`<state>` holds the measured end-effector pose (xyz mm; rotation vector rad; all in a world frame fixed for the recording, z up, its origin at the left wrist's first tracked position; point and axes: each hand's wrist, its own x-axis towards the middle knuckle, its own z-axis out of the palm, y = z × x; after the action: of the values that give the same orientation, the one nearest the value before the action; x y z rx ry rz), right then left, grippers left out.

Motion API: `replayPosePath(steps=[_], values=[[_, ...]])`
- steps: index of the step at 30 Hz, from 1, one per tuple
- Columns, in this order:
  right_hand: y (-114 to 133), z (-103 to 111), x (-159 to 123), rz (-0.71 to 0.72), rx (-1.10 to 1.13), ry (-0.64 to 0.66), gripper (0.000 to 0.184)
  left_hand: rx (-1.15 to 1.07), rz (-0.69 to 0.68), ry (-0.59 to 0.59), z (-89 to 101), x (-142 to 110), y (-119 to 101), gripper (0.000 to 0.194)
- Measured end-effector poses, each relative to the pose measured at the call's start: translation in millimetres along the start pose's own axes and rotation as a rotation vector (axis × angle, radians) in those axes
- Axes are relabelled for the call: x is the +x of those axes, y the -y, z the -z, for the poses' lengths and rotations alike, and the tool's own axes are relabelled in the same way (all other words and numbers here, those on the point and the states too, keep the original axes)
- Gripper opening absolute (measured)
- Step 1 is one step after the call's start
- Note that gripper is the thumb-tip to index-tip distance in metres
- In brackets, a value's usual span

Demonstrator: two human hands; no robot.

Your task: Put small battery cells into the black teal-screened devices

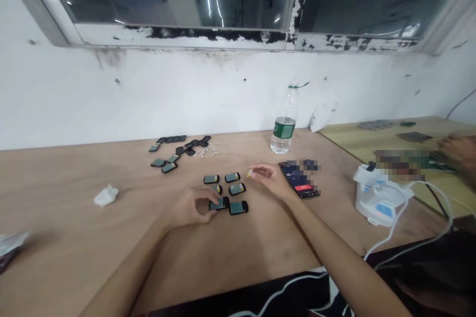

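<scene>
The clothing (305,297) is black, patterned in white.

The small devices (237,188) are showing grey-green faces inside black rims, several wearing white-and-yellow ends. The piece (250,174) in the right hand (273,180) is showing white and yellow. The tiny bits (207,150) are looking white. The desk (67,173) is spreading a pinkish tan. The clear bottle (284,129) is carrying a green label. The phone (293,178) is displaying red on black. The white appliance (375,198) is bearing pale blue. The white window frame (208,35) is breaking into black patches. Black cloth (293,302) is sporting curving white lines.
</scene>
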<state>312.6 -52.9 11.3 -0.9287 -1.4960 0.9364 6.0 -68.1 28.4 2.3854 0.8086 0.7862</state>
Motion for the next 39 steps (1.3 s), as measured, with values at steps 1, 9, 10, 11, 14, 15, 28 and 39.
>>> replayPosePath(steps=[1,9,10,11,14,15,28,39], values=[[2.4,-3.5,-1.3,-0.005,-0.003,0.018,0.032,0.019,-0.005,-0.043,-1.8,0.0,0.4,0.012],[0.6,-34.6,-11.2,0.031,0.122,0.143,0.034,0.158,-0.079,-0.165,-14.5,2.7,2.7,0.011],[-0.4,-38.1,-12.5,0.033,0.109,0.155,0.032,0.166,-0.092,-0.169,-14.8,3.2,1.9,0.010],[-1.2,-41.4,-13.9,0.036,0.090,0.166,0.031,0.171,-0.108,-0.173,-15.0,3.6,1.1,0.010],[-2.6,-50.8,-18.0,0.044,0.043,0.157,0.029,0.173,-0.144,-0.195,-15.8,4.0,-0.1,0.010],[-2.7,-53.7,-19.1,0.045,0.028,0.150,0.028,0.170,-0.152,-0.211,-16.2,3.9,0.1,0.009],[4.2,-54.1,-23.3,0.056,-0.097,0.337,0.042,0.201,-0.163,-0.286,-19.9,2.4,8.7,0.010],[-10.7,-52.8,-19.9,0.294,-0.081,0.248,0.023,0.203,-0.164,-0.318,-23.2,5.0,2.2,0.009]])
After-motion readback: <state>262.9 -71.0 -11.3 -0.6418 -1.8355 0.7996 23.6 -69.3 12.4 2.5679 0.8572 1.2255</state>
